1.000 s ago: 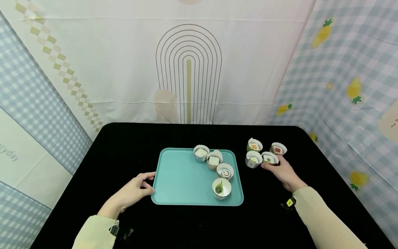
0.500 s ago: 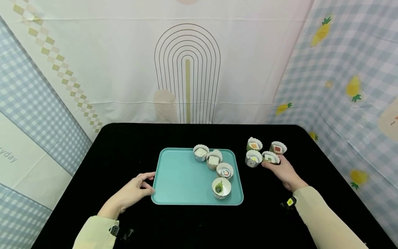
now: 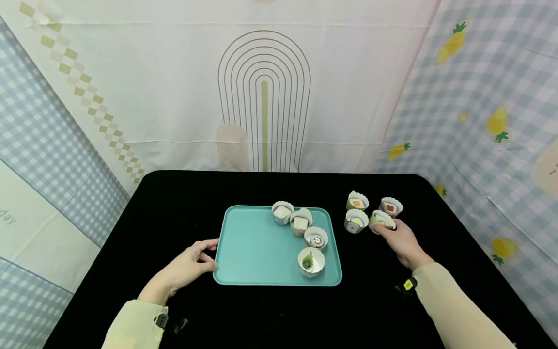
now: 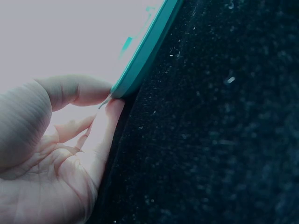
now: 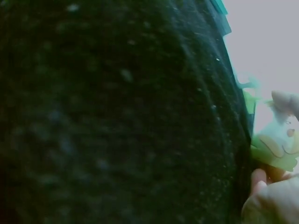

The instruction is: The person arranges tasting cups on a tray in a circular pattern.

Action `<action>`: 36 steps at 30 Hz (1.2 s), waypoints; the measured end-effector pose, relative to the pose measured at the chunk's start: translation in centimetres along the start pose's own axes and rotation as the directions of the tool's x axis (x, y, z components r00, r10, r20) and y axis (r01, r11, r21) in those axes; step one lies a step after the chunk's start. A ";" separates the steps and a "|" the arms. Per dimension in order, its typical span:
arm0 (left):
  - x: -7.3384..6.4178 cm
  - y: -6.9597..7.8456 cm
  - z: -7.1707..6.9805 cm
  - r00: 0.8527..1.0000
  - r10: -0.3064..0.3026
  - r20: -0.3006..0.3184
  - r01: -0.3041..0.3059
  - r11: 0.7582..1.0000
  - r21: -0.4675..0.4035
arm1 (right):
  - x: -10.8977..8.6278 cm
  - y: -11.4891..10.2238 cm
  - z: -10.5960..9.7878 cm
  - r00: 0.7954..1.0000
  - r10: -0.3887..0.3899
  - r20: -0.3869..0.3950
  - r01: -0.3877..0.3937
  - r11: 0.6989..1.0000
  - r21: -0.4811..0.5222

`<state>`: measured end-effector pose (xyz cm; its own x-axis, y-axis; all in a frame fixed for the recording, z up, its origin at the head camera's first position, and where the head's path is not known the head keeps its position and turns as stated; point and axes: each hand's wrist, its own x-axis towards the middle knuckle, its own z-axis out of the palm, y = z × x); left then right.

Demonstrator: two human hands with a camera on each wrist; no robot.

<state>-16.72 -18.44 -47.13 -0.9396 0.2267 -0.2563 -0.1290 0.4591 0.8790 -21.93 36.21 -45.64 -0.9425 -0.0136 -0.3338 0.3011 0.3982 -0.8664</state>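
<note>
In the head view a teal tray [image 3: 250,252] lies on the black table. My left hand [image 3: 180,266] is at its left edge; in the left wrist view the thumb and a finger [image 4: 111,119] pinch the rim. To the right of the tray, my right hand [image 3: 403,246] grips a small scalloped paper cup [image 3: 382,219] between thumb and fingers. This cup tips toward the left, and its contents are mostly hidden. The right wrist view has its green, animal-printed side. Around it stand three more cups: one with an orange-topped piece [image 3: 356,202], one red-topped [image 3: 390,207], one yellow-topped [image 3: 356,223].
Several paper cups stand along the tray's right part. They hold a white piece [image 3: 282,212], a white block [image 3: 300,223], a round patterned piece [image 3: 316,240] and something green [image 3: 307,261]. Patterned cloth [image 3: 348,87] hangs behind the table and at both sides.
The cup in my right hand has risen slightly and tilted, so its inside shows less. My left hand, the tray and the other cups keep their places.
</note>
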 end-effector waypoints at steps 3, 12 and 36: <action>-0.1 0.0 -0.1 1.000 0.003 0.009 -0.003 1.000 -0.009 | -0.3 -0.3 0.0 1.000 0.008 -0.021 -0.008 1.000 -0.018; -0.1 0.2 0.0 1.000 0.013 0.017 -0.013 1.000 -0.007 | -2.3 -1.6 -0.2 0.996 0.023 -0.083 -0.023 1.000 0.012; -0.2 0.0 -0.1 1.000 0.018 0.006 -0.018 1.000 -0.001 | -6.7 -10.5 14.7 0.827 -0.557 0.069 0.539 0.755 -0.374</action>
<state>-16.60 -18.56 -47.01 -0.9397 0.2402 -0.2433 -0.1127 0.4545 0.8836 -16.60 18.64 -39.77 -0.9377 -0.2965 0.1811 -0.3353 0.6359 -0.6952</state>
